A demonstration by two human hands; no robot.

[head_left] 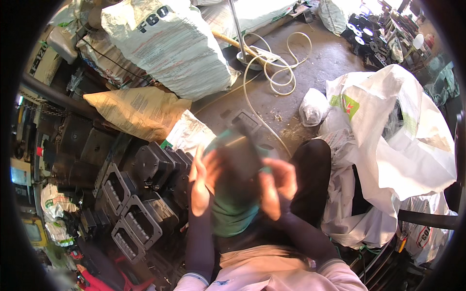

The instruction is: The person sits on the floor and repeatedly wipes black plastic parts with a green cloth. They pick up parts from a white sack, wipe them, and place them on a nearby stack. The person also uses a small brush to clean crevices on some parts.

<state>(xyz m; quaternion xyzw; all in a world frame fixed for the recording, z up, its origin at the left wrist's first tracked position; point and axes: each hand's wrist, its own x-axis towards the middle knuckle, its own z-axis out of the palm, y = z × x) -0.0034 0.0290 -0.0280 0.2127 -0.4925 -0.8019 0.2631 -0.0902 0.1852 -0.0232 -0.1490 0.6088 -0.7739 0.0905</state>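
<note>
Hands at frame centre: left hand (200,182) open-fingered against side of blurred dark plastic casing (241,157), right hand (277,185) curled, gripping its other side, above teal cloth (233,213). Step seems mid-inspection or turning; next move calls for steady two-handed hold. Black ribbed housings (141,208) stacked lower left.

Both dark-sleeved forearms rise from below, left hand (200,182) open and upright, right hand (277,186) curled, fingers bent inward

Long dark fitted undersleeves on both forearms, pale pink outer sleeves pushed back, light ribbed cuffs
</note>
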